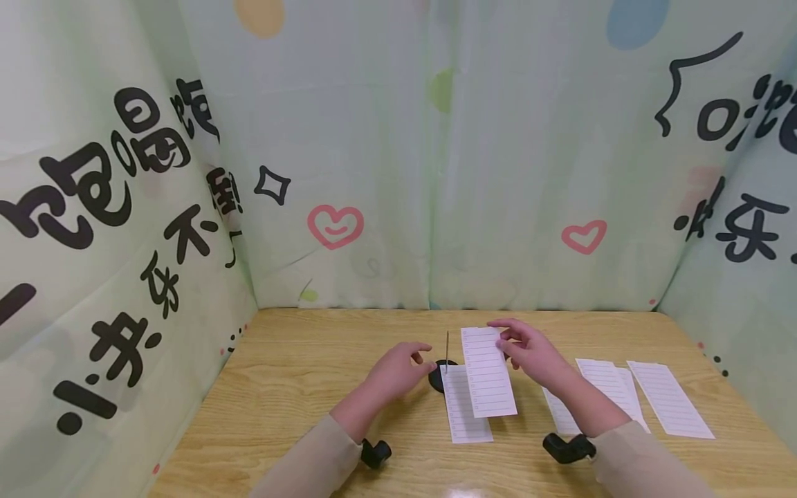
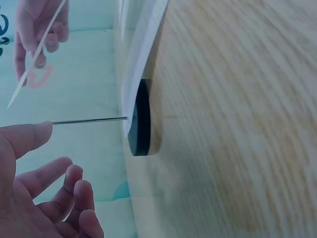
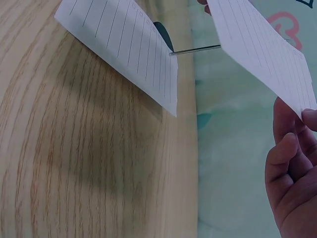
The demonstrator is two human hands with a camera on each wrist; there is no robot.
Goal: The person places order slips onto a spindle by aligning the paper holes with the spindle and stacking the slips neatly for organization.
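A thin metal spike (image 1: 447, 346) stands upright on a round black base (image 1: 438, 379) on the wooden table (image 1: 299, 387). One lined paper slip (image 1: 463, 411) lies impaled at the spike's foot. My right hand (image 1: 515, 344) pinches a second lined slip (image 1: 488, 373) by its far end and holds it tilted just right of the spike, above the first. My left hand (image 1: 414, 360) hovers just left of the spike, fingers relaxed, holding nothing. In the left wrist view its thumb (image 2: 29, 136) is close to the spike's tip (image 2: 54, 122). The right wrist view shows the held slip (image 3: 262, 54) above the impaled one (image 3: 124, 44).
Three more lined slips (image 1: 607, 387) (image 1: 669, 400) (image 1: 560, 413) lie flat on the table to the right of my right arm. Printed fabric walls (image 1: 386, 173) close in the table at the back and both sides.
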